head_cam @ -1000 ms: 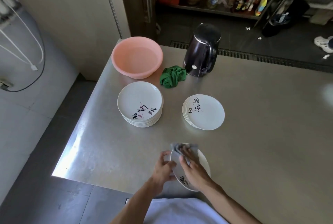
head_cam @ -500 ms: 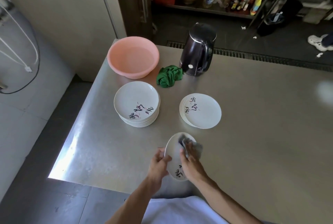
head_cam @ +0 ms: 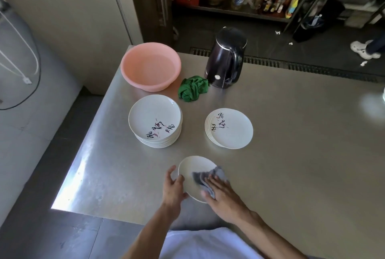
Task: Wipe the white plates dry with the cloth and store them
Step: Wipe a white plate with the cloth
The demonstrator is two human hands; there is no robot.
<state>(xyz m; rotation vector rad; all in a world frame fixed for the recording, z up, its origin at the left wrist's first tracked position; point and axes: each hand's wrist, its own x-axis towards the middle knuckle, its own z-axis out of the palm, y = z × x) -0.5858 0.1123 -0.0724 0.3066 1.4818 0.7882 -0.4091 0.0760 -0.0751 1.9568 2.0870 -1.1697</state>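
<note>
My left hand [head_cam: 174,186] grips the left rim of a white plate [head_cam: 192,170] held just above the steel table's near edge. My right hand [head_cam: 223,193] presses a grey cloth [head_cam: 208,176] flat against the plate's right side. A taller stack of white plates [head_cam: 155,120] with black writing sits to the far left. A lower stack of white plates [head_cam: 229,128] sits to the far right.
A pink basin [head_cam: 150,66] holding water stands at the table's [head_cam: 302,154] back left corner. A crumpled green cloth [head_cam: 192,90] lies beside a black kettle [head_cam: 226,58]. The table's left and near edges drop to the floor. Shelves with bottles stand beyond.
The plate has turned in my hands and now shows a plain white side. My right hand and the cloth have slid from its upper part to its right side.
</note>
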